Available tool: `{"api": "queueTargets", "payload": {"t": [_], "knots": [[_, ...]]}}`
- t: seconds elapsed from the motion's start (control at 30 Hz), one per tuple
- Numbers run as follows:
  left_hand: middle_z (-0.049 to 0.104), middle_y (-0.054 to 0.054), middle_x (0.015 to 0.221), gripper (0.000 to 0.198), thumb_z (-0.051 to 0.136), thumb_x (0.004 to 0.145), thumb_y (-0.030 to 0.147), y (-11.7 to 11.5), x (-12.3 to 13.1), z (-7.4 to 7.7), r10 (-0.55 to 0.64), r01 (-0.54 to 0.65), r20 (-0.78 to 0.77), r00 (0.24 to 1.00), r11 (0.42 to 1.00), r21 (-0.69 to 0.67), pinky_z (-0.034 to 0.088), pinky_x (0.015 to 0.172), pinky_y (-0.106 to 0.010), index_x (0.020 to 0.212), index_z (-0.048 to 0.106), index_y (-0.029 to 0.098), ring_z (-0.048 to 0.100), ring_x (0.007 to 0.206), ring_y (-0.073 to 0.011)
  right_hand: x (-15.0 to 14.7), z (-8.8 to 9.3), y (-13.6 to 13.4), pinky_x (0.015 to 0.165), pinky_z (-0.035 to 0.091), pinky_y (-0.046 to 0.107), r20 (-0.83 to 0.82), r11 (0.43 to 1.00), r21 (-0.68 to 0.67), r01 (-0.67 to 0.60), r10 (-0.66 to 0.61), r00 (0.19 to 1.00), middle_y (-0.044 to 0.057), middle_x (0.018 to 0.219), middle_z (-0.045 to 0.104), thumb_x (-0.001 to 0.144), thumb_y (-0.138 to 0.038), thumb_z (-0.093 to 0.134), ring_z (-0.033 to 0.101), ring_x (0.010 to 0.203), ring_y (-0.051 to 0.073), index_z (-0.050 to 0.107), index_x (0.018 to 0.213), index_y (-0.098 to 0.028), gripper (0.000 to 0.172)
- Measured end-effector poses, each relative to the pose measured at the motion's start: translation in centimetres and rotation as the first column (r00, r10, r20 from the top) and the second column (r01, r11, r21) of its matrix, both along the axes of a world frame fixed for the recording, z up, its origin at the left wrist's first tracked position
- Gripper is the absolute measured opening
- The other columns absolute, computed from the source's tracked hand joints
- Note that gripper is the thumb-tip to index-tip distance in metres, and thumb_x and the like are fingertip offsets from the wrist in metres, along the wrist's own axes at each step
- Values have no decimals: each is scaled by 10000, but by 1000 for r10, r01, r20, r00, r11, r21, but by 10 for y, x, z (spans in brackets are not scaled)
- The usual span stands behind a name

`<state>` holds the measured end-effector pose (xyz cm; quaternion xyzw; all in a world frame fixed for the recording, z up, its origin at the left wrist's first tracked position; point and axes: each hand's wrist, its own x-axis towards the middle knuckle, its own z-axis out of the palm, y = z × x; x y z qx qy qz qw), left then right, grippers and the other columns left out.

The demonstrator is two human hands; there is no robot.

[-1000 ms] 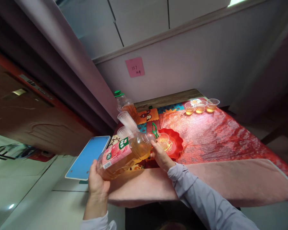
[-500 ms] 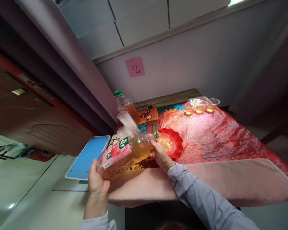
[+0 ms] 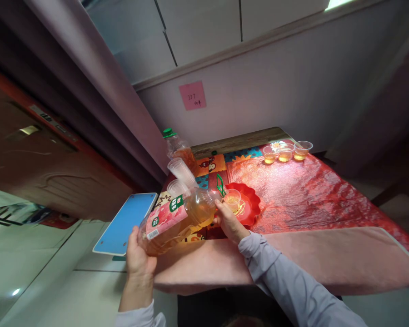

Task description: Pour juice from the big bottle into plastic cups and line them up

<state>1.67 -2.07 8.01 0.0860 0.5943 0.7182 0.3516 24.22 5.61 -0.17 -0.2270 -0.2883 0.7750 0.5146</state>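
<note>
A large clear bottle of amber juice (image 3: 168, 219) with a pink label lies tilted in both my hands, its neck pointing right. Around its base, at the lower left, my left hand (image 3: 138, 256) is closed. My right hand (image 3: 229, 221) grips the bottle near the neck. Just past the mouth, a clear plastic cup (image 3: 233, 198) with some amber liquid stands in a red scalloped tray (image 3: 254, 206). The green handle ring (image 3: 220, 185) sticks up by the neck. My right hand partly hides the tray and the bottle's mouth.
Behind the bottle are stacked clear cups (image 3: 182, 171) and a second juice bottle (image 3: 182, 152) with a green cap. Three cups with amber liquid (image 3: 285, 153) stand at the table's far right. A blue board (image 3: 124, 222) is left of the red-covered table (image 3: 310, 195).
Both hands keep the bottle at about the same tilt over the tray. The whole view has shifted very slightly.
</note>
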Motion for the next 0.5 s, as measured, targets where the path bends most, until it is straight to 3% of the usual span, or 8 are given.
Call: {"api": "queueTargets", "payload": {"t": [0.5], "knots": [[849, -67, 993, 382, 493, 1054, 375, -1, 1, 1, 2, -2, -4, 1000, 1000, -14, 619, 1069, -488, 1081, 833, 201, 769, 1188, -304, 0, 0, 0, 774, 708, 342, -19, 1000, 16, -5, 6, 1000, 93, 1264, 814, 806, -782, 838, 810, 1128, 287, 723, 1273, -249, 718]]}}
